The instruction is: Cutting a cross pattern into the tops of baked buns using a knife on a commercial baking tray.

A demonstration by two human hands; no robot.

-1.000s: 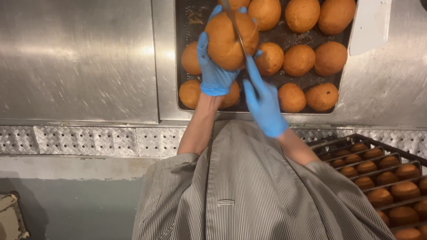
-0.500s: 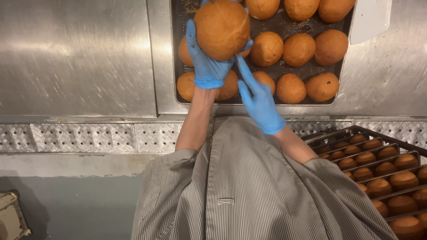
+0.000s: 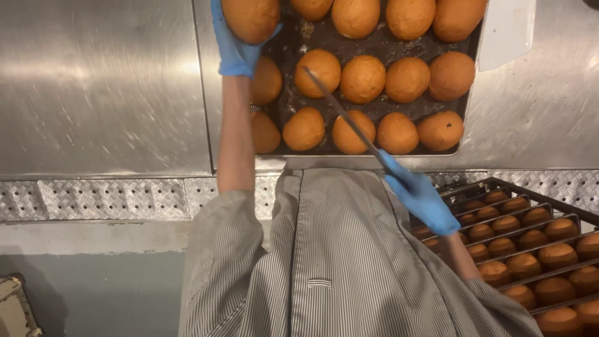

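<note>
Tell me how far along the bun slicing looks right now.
Done: nothing shows for certain; no cut bun is visible. In hand: the left hand grips one bun lifted over the dark tray, while the right hand holds a long knife clear of it. Left: the tray's other buns look whole, and more fill the rack on the right.

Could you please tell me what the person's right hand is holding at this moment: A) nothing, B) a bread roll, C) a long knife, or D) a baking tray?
C: the gloved right hand grips a long knife whose blade reaches out over the rolls on the tray, while the left hand holds a roll.
</note>
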